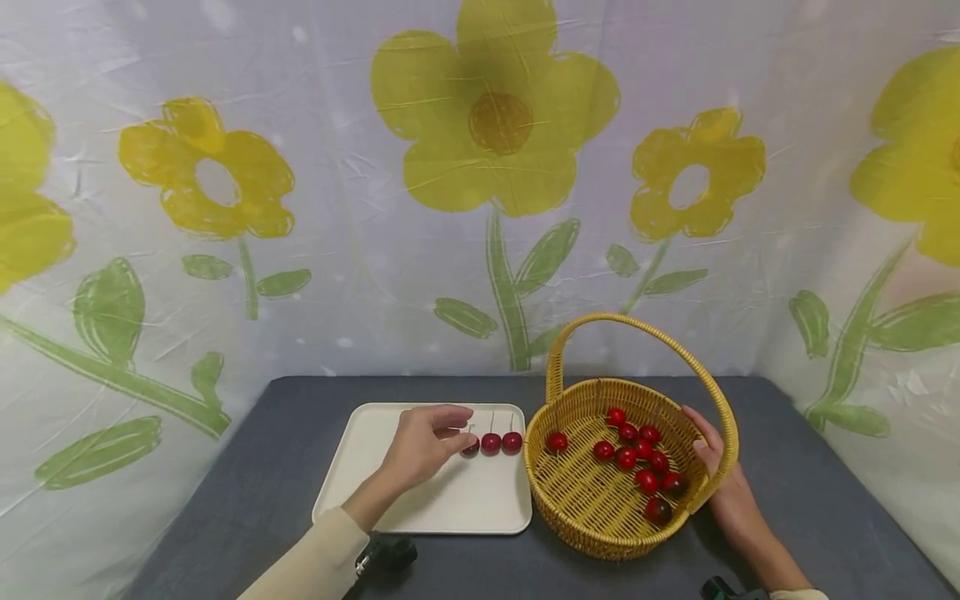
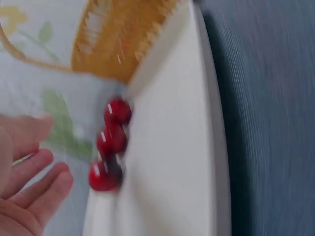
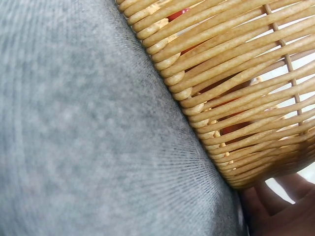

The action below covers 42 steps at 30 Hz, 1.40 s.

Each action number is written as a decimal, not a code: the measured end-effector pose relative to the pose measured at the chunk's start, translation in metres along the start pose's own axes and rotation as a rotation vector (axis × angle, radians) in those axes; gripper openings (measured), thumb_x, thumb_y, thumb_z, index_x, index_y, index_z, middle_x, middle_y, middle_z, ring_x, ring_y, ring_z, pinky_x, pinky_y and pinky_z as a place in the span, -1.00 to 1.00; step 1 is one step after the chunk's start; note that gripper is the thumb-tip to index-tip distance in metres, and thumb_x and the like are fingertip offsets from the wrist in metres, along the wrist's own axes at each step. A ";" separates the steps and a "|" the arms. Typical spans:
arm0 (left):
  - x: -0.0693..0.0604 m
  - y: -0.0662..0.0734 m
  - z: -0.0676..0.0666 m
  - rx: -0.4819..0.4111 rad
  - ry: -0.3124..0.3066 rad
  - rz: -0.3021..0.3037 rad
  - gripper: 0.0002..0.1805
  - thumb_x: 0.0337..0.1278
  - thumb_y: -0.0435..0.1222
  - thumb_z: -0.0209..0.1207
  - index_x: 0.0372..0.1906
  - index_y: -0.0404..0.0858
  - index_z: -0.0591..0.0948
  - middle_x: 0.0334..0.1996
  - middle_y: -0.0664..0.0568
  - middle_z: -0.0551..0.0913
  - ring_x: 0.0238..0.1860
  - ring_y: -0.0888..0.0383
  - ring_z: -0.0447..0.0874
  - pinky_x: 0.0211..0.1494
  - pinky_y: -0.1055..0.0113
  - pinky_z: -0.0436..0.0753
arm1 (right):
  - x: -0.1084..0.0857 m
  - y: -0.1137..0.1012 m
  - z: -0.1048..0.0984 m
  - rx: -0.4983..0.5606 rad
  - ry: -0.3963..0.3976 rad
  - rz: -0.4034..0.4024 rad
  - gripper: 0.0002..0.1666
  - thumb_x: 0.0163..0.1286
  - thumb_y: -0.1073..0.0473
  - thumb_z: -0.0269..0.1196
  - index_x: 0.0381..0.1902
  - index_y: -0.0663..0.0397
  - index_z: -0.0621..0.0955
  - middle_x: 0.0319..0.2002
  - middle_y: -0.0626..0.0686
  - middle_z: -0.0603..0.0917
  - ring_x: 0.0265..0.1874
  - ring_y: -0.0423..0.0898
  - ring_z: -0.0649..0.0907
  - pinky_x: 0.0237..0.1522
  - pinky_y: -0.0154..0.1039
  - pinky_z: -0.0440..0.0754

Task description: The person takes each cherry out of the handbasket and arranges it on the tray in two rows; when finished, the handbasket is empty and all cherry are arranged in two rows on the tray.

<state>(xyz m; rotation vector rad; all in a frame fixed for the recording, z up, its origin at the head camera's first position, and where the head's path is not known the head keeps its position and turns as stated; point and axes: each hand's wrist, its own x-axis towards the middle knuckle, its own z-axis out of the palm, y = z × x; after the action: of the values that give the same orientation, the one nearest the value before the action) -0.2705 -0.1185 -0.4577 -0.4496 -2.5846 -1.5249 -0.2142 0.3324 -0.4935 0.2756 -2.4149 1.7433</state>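
Observation:
Three dark red cherries (image 1: 491, 443) with thin stems stand in a row near the far right edge of a white tray (image 1: 450, 512). Just beside the leftmost one is my left hand (image 1: 425, 443). In the left wrist view its loose fingers (image 2: 54, 184) hold nothing and are apart from the cherries (image 2: 112, 139). A yellow wicker basket (image 1: 577, 508) with a tall handle stands right of the tray, with several red cherries (image 1: 626, 457) inside. My right hand (image 1: 723, 475) grips its right side at the rim, partly hidden by the handle; the right wrist view shows fingers behind the weave (image 3: 236, 93).
A dark grey cloth (image 1: 247, 500) covers the table. Behind it hangs a pale curtain (image 1: 337, 275) with yellow flowers. The basket's left side is right next to the tray's right edge, and its handle arches upright.

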 end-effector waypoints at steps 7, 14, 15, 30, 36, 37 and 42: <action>-0.009 0.036 0.017 -0.342 -0.189 0.014 -0.55 0.31 -0.29 0.52 0.25 -0.33 0.77 0.18 -0.26 0.82 0.15 -0.07 0.87 0.12 0.39 0.81 | 0.000 0.001 0.000 0.017 0.007 -0.011 -0.35 0.89 -0.02 -0.25 0.81 -0.18 0.09 0.66 0.12 0.26 0.39 -0.56 0.42 0.20 -0.65 0.46; -0.022 0.073 0.053 -0.421 -0.301 0.085 -0.58 0.39 -0.29 0.46 0.28 -0.30 0.76 0.21 -0.15 0.82 0.14 0.00 0.88 0.16 0.37 0.81 | 0.001 0.001 0.000 0.015 0.012 -0.020 -0.35 0.89 0.00 -0.25 0.81 -0.15 0.10 0.65 0.08 0.27 0.39 -0.57 0.42 0.21 -0.66 0.44; -0.023 0.077 0.060 -0.411 -0.304 0.101 -0.59 0.39 -0.28 0.46 0.26 -0.27 0.77 0.19 -0.12 0.83 0.10 0.06 0.89 0.14 0.39 0.81 | 0.001 0.001 0.000 0.015 0.012 -0.020 -0.35 0.89 0.00 -0.25 0.81 -0.15 0.11 0.65 0.07 0.27 0.39 -0.57 0.42 0.21 -0.66 0.44; -0.019 0.134 0.147 0.056 -0.348 0.255 -0.63 0.37 -0.18 0.45 0.20 -0.20 0.83 0.04 0.11 0.89 -0.09 0.46 0.81 -0.07 0.68 0.64 | 0.000 -0.001 0.001 -0.004 0.005 -0.027 -0.34 0.89 -0.01 -0.27 0.81 -0.07 0.09 0.64 0.29 0.26 0.38 -0.52 0.46 0.23 -0.65 0.47; -0.011 0.145 0.172 0.276 -0.341 0.288 -0.67 0.34 -0.16 0.45 0.15 -0.06 0.86 -0.14 0.27 0.89 -0.25 0.49 0.73 -0.20 0.68 0.56 | -0.001 0.000 0.001 -0.001 0.004 -0.018 -0.33 0.89 -0.01 -0.27 0.81 -0.01 0.07 0.64 0.24 0.26 0.37 -0.51 0.49 0.20 -0.60 0.54; -0.010 0.146 0.176 0.309 -0.353 0.283 -0.73 0.34 -0.15 0.44 0.08 -0.04 0.88 -0.24 0.31 0.88 -0.35 0.49 0.69 -0.27 0.65 0.54 | -0.001 -0.001 0.001 0.003 0.004 -0.016 -0.33 0.89 -0.01 -0.26 0.81 -0.03 0.07 0.64 0.22 0.27 0.36 -0.51 0.49 0.19 -0.59 0.55; -0.005 0.147 0.189 0.470 -0.406 0.286 -0.69 0.31 -0.15 0.43 -0.60 0.00 0.75 -0.77 0.33 0.49 -0.70 0.36 0.34 -0.59 0.49 0.33 | 0.000 -0.002 0.001 0.009 0.015 -0.014 -0.34 0.88 -0.02 -0.24 0.81 -0.12 0.10 0.65 0.14 0.27 0.37 -0.53 0.47 0.20 -0.61 0.53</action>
<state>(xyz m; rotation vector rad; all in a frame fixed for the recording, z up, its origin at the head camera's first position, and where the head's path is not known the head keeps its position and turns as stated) -0.2096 0.1113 -0.4286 -1.0978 -2.8761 -0.7599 -0.2135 0.3306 -0.4919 0.2784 -2.3896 1.7442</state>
